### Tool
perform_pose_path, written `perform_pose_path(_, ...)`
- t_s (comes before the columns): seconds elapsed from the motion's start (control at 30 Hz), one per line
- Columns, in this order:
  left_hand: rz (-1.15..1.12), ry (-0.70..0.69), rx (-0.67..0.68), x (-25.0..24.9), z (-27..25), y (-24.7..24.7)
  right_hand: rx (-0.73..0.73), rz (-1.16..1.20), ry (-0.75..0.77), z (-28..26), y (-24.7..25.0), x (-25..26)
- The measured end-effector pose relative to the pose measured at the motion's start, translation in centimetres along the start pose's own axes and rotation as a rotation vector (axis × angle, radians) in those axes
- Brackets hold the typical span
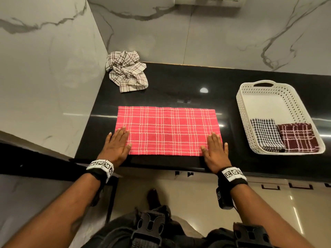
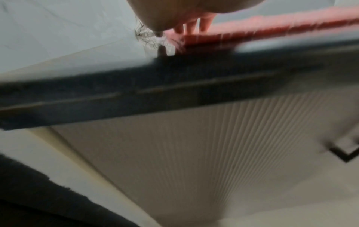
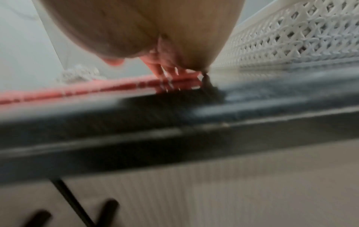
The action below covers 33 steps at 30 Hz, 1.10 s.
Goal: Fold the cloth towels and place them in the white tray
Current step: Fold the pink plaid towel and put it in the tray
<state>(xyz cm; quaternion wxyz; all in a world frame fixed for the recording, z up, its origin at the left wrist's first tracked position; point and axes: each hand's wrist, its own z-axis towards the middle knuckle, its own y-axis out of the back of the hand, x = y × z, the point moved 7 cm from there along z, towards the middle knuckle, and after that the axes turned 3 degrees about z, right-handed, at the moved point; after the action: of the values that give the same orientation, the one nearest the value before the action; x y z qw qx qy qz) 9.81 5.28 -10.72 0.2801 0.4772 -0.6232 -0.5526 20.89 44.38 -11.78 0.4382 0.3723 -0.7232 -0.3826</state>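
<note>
Both hands, left hand (image 1: 117, 146) and right hand (image 1: 215, 151), press flat, gripping nothing, steadying the red towel (image 1: 167, 130) on the worktop (image 1: 179, 83) for folding.

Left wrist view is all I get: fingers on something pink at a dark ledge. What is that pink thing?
Observer: A pink plaid towel spread flat on a black countertop.
Operator: Where's the other hand?
Observer: The right hand lies flat on the towel's near right corner, the left hand on its near left corner.
Operator: Any tray around?
Observer: Yes, a white tray at the right holds two folded towels, a black checked towel and a maroon plaid towel.
Operator: More left to fold?
Observer: A crumpled white plaid towel waits in the far left corner.
</note>
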Motion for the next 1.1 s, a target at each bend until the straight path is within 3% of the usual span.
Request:
perform_pose_path(0.1, -0.048, -0.050, -0.080, -0.6, 1.5, 2.3, -0.045, -0.010, -0.077, 0.5, 1.8, 2.0)
perform_pose_path(0.2, 0.007, -0.122, -0.114, -0.9, 3.9, 3.7, -0.124, -0.033, -0.038, 1.6, 2.9, 5.5)
perform_pose_path(0.3, 0.038, -0.120, -0.138, -0.2, 6.3, 4.7, -0.107, -0.029, -0.050, 3.6, 2.1, 8.5)
perform_pose_path(0.5, 0.100, -0.130, -0.239, 0.4, 7.3, 5.6, -0.127, -0.117, -0.109, 10.6, 3.2, 10.9)
perform_pose_path(0.67, -0.001, -0.400, -0.341, -3.9, 2.9, 3.6, -0.017, -0.138, -0.072, 16.8, 4.5, 13.2)
perform_pose_path(0.8, 0.040, -0.639, -0.319, -8.8, 0.6, 1.6, 0.067, -0.103, 0.015, 20.1, 4.5, 15.5)
perform_pose_path(0.93, 0.050, -0.732, -0.194, -11.4, 0.0, 0.7, 0.136, -0.103, 0.060, 20.1, 4.5, 15.4)
perform_pose_path(1.03, 0.060, -0.727, -0.156, -10.9, -0.3, 0.6, 0.000, -0.018, 0.057, 17.3, 5.4, 14.4)
perform_pose_path(1.1, 0.064, -0.651, -0.164, -9.4, 0.0, 0.7, -0.087, 0.022, 0.072, 14.0, 5.5, 13.6)
